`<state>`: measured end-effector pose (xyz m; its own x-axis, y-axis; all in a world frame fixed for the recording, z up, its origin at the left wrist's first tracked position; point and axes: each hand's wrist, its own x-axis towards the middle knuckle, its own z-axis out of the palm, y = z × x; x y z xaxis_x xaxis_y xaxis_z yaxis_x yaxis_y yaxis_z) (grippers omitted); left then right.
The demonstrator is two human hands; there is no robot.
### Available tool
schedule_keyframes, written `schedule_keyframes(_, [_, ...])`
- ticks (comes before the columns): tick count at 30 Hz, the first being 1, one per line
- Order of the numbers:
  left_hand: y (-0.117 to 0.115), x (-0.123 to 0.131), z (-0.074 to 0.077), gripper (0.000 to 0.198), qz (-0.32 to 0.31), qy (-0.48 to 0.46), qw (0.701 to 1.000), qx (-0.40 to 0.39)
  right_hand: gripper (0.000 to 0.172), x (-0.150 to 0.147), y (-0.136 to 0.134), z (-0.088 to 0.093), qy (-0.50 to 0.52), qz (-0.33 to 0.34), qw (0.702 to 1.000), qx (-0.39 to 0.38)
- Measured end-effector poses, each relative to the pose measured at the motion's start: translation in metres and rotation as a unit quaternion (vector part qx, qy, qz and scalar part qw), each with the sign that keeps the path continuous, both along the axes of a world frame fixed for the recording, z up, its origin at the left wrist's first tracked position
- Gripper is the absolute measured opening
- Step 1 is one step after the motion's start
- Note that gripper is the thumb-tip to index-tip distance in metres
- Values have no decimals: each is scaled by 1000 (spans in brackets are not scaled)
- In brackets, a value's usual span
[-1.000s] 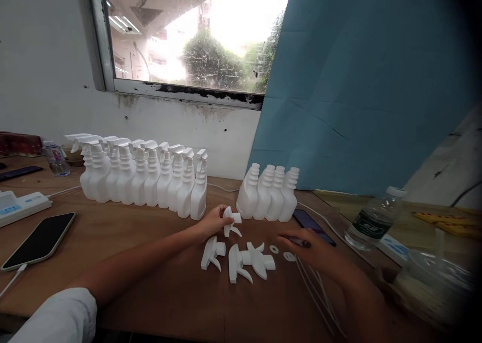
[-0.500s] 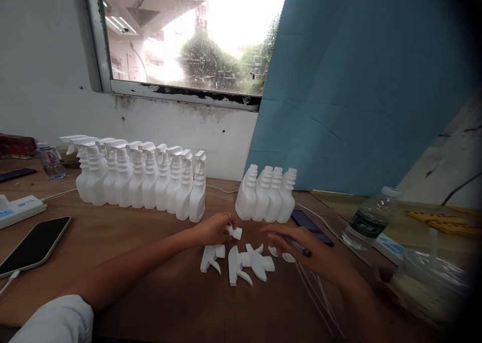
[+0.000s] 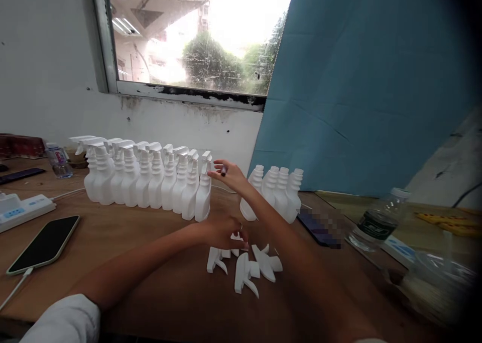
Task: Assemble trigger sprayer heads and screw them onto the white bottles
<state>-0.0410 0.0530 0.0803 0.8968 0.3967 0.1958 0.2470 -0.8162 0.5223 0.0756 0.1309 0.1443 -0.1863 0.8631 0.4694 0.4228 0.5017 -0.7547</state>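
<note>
My left hand, with a ring on one finger, is low over the table, its fingers closed around a white trigger sprayer head that they partly cover. My right hand reaches to the near end of a row of capped spray bottles. Its fingertips are at the neck of the last spray bottle; whether they touch cannot be made out. A dark, pen-like stick is tucked in that hand, only its end showing. Below the hands lie loose trigger sprayer heads.
Several open white bottles stand behind my right forearm. To the left are a phone on a cable and a power strip. To the right are another phone, a water bottle and a plastic cup.
My right hand has moved up and left, from above the table to the end of the bottle row, carrying the dark stick. My left hand has lowered slightly toward the loose heads.
</note>
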Motion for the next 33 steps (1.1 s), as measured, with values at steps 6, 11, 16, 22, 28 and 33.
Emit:
schedule_keyframes(6, [-13,-5,24,24,100,-6,991,92,33,-10,12,-10,59,1,998,-5])
schedule_keyframes(11, [-18,-6,32,24,130,-42,976,170,38,-18,8,-15,83,23,996,-6])
schedule_keyframes(16, [-20,-9,29,29,118,-104,958,241,25,-27,0,-16,159,19,986,46])
schedule_keyframes(22, [-15,-13,33,21,157,-315,847,398,24,22,-46,2,340,15,934,108])
schedule_keyframes(28, [-4,-5,25,81,195,-270,941,64,18,38,-88,21,450,43,882,135])
schedule_keyframes(33, [-1,-5,22,102,168,-250,953,-28,24,18,-93,20,478,-4,862,168])
